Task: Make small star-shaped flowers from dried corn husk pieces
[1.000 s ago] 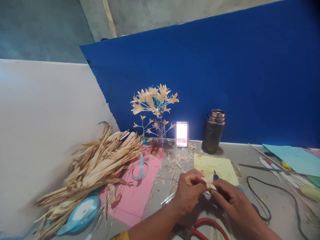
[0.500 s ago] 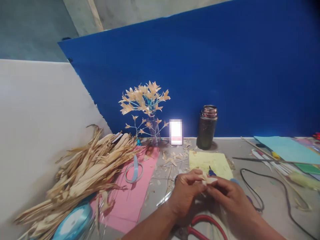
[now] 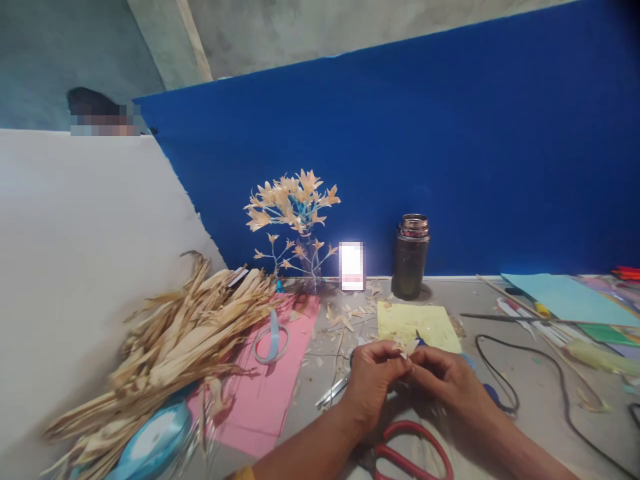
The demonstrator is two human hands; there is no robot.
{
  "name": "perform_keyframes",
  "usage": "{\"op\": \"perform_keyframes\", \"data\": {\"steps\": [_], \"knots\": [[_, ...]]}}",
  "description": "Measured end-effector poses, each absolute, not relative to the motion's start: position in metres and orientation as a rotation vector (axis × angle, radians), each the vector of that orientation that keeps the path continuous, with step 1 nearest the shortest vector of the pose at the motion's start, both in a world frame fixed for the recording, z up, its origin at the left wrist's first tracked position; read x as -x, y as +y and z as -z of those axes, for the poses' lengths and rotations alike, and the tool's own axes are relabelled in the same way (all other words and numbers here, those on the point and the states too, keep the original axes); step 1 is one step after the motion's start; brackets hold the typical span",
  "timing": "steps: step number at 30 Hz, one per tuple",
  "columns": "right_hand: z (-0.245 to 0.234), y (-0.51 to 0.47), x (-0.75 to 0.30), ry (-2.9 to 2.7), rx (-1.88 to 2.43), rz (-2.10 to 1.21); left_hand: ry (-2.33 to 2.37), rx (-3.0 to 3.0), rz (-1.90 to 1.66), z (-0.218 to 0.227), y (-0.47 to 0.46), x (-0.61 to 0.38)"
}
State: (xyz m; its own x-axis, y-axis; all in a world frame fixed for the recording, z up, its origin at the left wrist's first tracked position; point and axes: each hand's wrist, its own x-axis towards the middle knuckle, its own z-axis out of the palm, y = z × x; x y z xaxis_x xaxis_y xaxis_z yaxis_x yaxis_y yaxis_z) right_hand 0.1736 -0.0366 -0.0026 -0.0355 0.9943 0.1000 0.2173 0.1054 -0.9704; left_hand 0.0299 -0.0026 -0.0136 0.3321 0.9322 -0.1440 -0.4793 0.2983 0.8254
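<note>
Both hands meet over the front of the table, fingertips together. My left hand (image 3: 374, 377) is closed, pinching the base of a small pale husk flower (image 3: 409, 348) between thumb and fingers. My right hand (image 3: 445, 375) is closed too, its thumb and forefinger pressed against the same flower from the right. The flower's petals point up above the fingertips; its lower part is hidden by the fingers. Red-handled cutters (image 3: 414, 430) lie just below the hands. Scissors (image 3: 333, 391) show partly beside my left wrist. Behind the hands lies a yellow paper (image 3: 420, 319) with scraps on it.
Dried corn husks (image 3: 170, 347) and a blue ribbon roll (image 3: 155, 433) fill the left. A tape roll (image 3: 271, 344) rests on pink paper (image 3: 260, 400). Farther back stand a vase of husk flowers (image 3: 295, 200) and a dark flask (image 3: 411, 257). A black cord (image 3: 560, 380) curves at the right.
The view has shifted slightly. My fingers have drawn closer together around the flower, and its petals now point more upward. Part of a person's head has appeared behind the white partition.
</note>
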Motion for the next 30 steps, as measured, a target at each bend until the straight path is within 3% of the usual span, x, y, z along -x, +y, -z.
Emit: {"op": "perform_keyframes", "data": {"steps": [8, 18, 30], "knots": [[0.023, -0.034, -0.180, -1.564, 1.279, -1.006, 0.671, -0.775, -1.041, 0.017, -0.004, -0.030], [0.012, -0.034, -0.184, -1.845, 1.334, -0.599, 0.759, -0.923, -1.115, 0.011, 0.003, -0.025], [0.013, -0.033, -0.187, -1.881, 1.316, -0.500, 0.772, -0.956, -1.102, 0.009, 0.011, -0.021]]}}
